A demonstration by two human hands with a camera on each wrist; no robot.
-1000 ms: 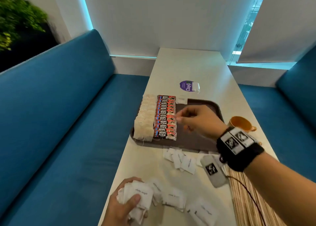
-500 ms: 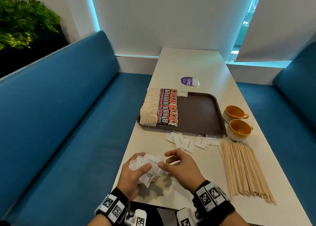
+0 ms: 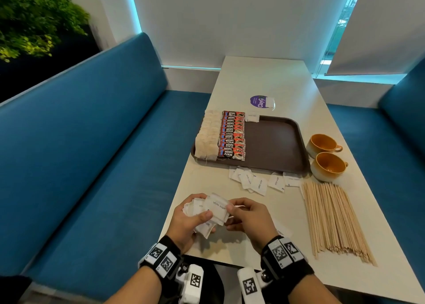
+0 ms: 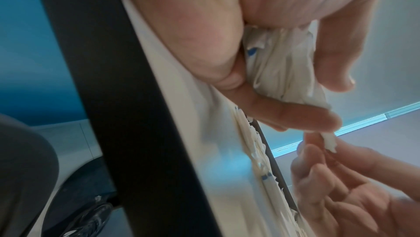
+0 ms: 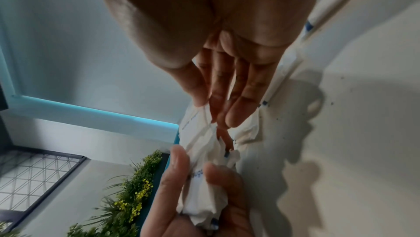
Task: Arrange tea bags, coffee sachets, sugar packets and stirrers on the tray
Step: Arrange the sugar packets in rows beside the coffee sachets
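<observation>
— Two hands, one bundle: the left hand [image 3: 186,221] has its fingers curled round a bunch of sugar packets [image 3: 210,211], and the top one reads "white sugar".
— And the right hand [image 3: 249,221]?
— Its thumb and fingers pinch the edge of that top packet. The right wrist view shows the pinch close up [image 5: 205,113], with crumpled white paper and blue print; the head view gives only the knuckles.
— Anything else readable?
— The coffee sachets [image 3: 231,135] say "KOPI JUAN", stacked in a red column on the tray [image 3: 273,142], at nine o'clock of its bare middle. Tea bags [image 3: 208,138] lie beside them, at the tray's left edge. One sugar packet [image 3: 252,116] sits at the tray's twelve o'clock rim. A purple sticker [image 3: 258,101] beyond reads "ClayG".
— And loose things?
— More packets [image 3: 257,182] scattered on the tabletop [image 3: 264,78] at the tray's six o'clock, stirrers [image 3: 333,221] at five o'clock, two orange cups [image 3: 326,156] at three.
— The room?
— Blue benches [image 3: 92,154] on both sides, white blinds, a leafy plant [image 3: 34,21] at ten o'clock. The left wrist view shows the tabletop's dark edge [image 4: 113,97].
</observation>
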